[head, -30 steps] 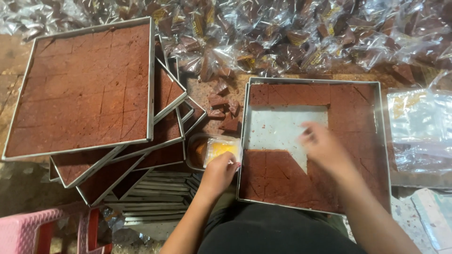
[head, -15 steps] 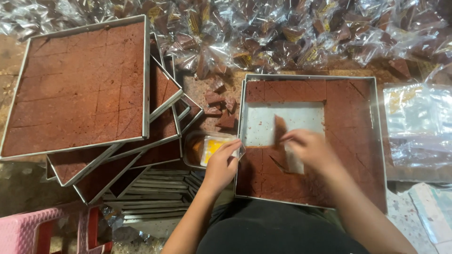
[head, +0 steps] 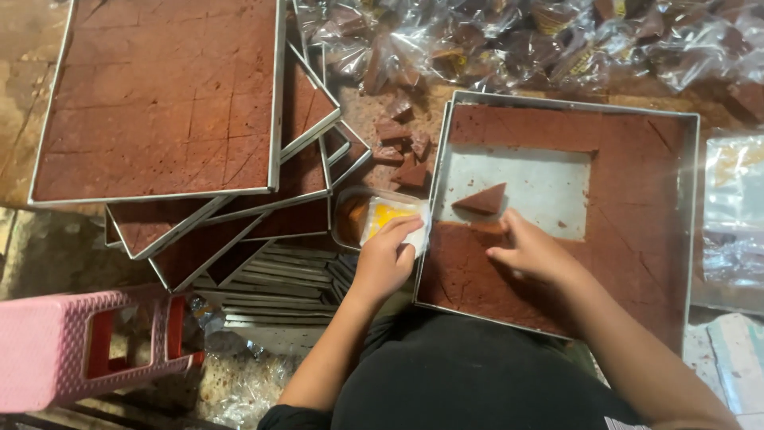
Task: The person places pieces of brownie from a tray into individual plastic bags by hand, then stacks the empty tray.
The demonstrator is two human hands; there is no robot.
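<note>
Cluttered table (head: 374, 111), stacked cake trays (head: 159, 95) at left. Right hand (head: 529, 251), loose open grip, fingertips just beside cut triangular slice (head: 482, 199) lying on bare tray liner (head: 533, 187). Left hand (head: 386, 255) pinches clear wrapper (head: 390, 216). Risk: soft slice crumbling under hard pinch.

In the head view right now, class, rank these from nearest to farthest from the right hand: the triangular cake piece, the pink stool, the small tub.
1. Triangular cake piece: just above the right hand, in the tray's bare middle.
2. Small tub: to the left, outside the tray.
3. Pink stool: far lower left.
</note>
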